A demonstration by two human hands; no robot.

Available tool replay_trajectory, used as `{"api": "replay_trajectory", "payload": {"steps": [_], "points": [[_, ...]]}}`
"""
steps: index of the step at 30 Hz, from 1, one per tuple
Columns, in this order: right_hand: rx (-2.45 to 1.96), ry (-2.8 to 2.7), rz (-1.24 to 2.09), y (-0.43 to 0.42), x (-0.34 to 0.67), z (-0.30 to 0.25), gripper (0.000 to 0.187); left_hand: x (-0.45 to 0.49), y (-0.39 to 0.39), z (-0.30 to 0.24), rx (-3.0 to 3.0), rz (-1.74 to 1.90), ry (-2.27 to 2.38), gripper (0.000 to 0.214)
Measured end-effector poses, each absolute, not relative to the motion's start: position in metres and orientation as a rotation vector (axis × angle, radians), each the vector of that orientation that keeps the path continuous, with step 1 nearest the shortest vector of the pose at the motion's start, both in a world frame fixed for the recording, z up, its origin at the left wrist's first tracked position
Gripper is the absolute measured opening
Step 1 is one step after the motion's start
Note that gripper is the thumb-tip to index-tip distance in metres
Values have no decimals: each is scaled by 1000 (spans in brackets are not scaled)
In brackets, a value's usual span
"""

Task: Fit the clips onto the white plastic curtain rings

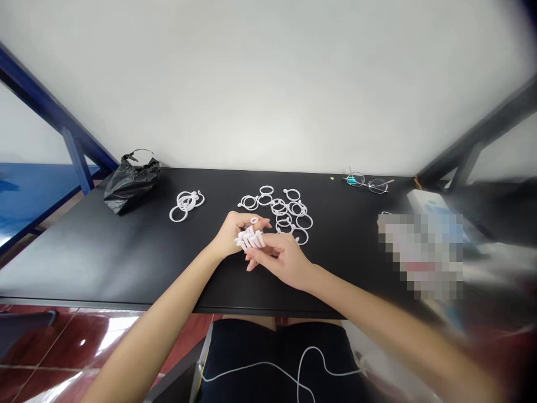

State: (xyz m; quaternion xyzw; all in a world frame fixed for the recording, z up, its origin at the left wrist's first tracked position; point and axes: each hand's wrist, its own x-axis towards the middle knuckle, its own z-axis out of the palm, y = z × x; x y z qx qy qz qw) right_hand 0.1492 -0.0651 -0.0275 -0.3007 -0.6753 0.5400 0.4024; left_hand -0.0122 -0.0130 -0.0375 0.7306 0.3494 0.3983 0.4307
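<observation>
Between my hands, above the black table, is a bunch of white plastic curtain rings (250, 240) packed side by side. My left hand (231, 234) is curled around the bunch from the left, and a small eyelet sticks up by its fingers. From the right, my right hand (289, 260) closes its thumb and fingers on the same rings. Just behind it, loose white curtain rings (303, 222) lie spread and overlapping on the table. A smaller cluster of curtain rings (179, 214) rests farther left. The inner sides of both hands are partly hidden.
A black plastic bag (133, 182) stands at the table's back left. Eyeglasses (367, 183) lie at the back right, near a white box (428, 201) and a blurred-out item. Blue metal frame bars (46, 101) flank the table. A white cable (260, 364) crosses my lap.
</observation>
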Motion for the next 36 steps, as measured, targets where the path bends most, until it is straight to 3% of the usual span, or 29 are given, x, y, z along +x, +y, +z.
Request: {"api": "replay_trajectory", "payload": {"steps": [6, 9, 15, 23, 28, 36], "points": [[-700, -1779, 1301, -67, 150, -23, 26, -9, -20, -27, 1685, 880, 815, 37], [-699, -1699, 1435, -63, 150, -24, 32, -11, -18, -32, 1705, 876, 849, 34], [-781, -1304, 1700, -44, 152, -33, 41, -14, -13, -43, 2116, 1000, 1012, 22], [-851, -1281, 1726, -37, 153, -37, 46, -23, -13, -39, 2458, 685, 1061, 25], [-808, -1429, 1627, -41, 151, -41, 50, -24, -10, -44, 2513, 726, 1006, 27], [-763, -1459, 1742, -39, 152, -32, 50, -21, -16, -45, 2586, 942, 947, 28]]}}
